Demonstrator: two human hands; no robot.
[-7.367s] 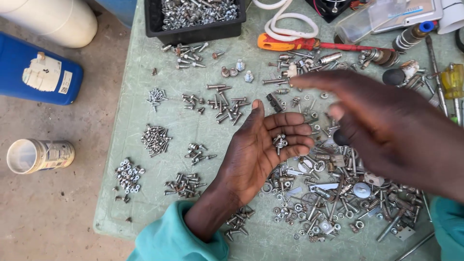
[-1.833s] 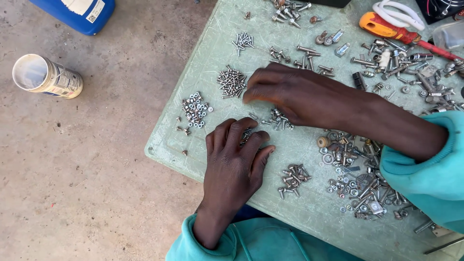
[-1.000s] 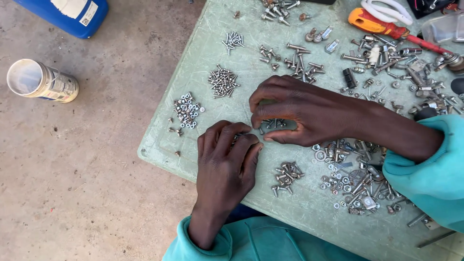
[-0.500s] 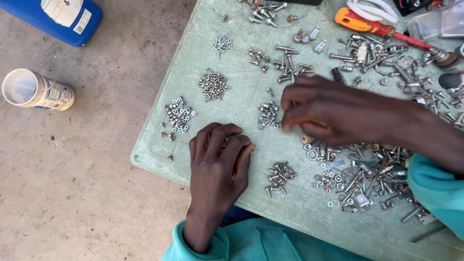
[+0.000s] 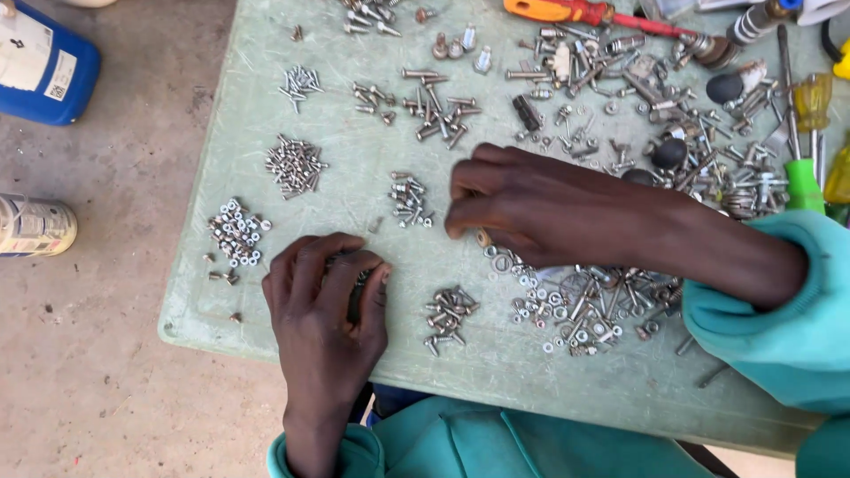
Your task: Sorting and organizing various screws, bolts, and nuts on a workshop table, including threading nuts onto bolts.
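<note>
My left hand lies palm down on the pale green table, fingers curled over a small clump of screws that barely shows beneath them. My right hand reaches across from the right, fingertips pinched together just right of a small pile of short bolts; whether it holds a piece I cannot tell. Sorted piles lie around: nuts at the left edge, thin screws above them, bolts near my left hand. A wide heap of mixed washers and screws spreads under my right forearm.
An orange-handled screwdriver and a green-handled one lie at the table's far and right sides among loose hardware. A blue jug and a can stand on the concrete floor to the left. The table's near edge runs just past my left wrist.
My right hand has drawn back to the right, away from my left, uncovering the small bolt pile. The left hand has stayed curled on the table. The view has drifted left.
</note>
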